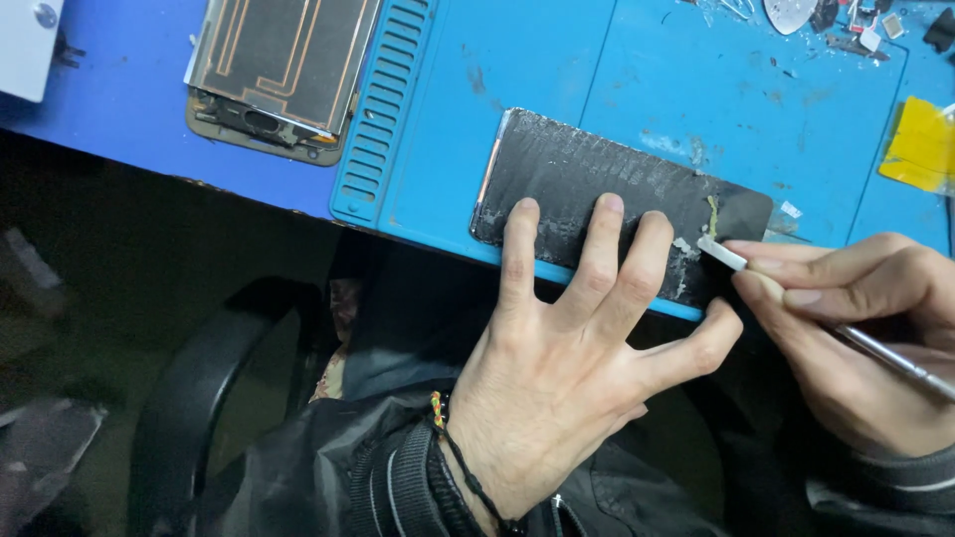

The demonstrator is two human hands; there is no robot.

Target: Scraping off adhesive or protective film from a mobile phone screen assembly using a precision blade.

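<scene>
L hand (557, 368) splayed, pinning black panel (607, 199) at mat (557, 70) edge; R hand (856, 318) clamped on scraper (796, 298)

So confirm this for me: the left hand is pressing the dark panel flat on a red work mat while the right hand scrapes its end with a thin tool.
Not quite: the work mat is blue, not red, as the head view shows. The rest holds: the left hand presses the dark panel flat with spread fingers, and the right hand scrapes the panel's end with a thin tool.
</scene>
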